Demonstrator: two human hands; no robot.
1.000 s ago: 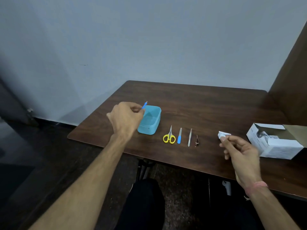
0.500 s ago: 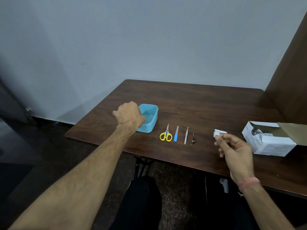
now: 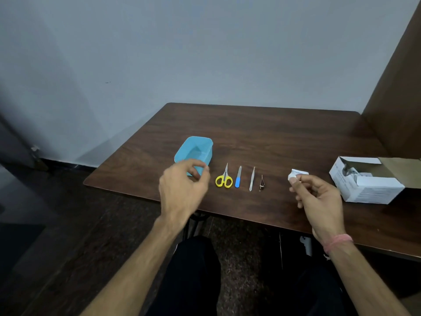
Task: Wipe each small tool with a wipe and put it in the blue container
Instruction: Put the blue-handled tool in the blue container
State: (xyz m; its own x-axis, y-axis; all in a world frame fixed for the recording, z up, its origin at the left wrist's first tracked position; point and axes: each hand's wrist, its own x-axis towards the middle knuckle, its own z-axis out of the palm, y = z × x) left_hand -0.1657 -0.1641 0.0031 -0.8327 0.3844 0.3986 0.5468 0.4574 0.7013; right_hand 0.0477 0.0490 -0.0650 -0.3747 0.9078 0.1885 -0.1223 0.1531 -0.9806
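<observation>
A blue container [image 3: 196, 149] stands on the dark wooden table [image 3: 262, 133] at the left. To its right lie, in a row, yellow-handled scissors [image 3: 224, 180], a blue-handled nail file [image 3: 238, 177], metal tweezers [image 3: 252, 179] and a small dark clipper [image 3: 261, 183]. My left hand [image 3: 183, 190] hovers just in front of the container, fingers curled and apart, holding nothing. My right hand [image 3: 317, 195] pinches a small folded white wipe [image 3: 296, 174] right of the tools. The container's inside is too dim to read.
An open white cardboard box [image 3: 366, 181] sits at the table's right end. A brown panel [image 3: 398, 87] rises at the far right and a grey wall [image 3: 205, 53] stands behind. My dark-trousered legs [image 3: 196, 277] are below the near edge.
My left hand carried a small blue tool to the container, went over it, and has come back toward me and to the right without the tool. The right hand stayed put with the wipe.
</observation>
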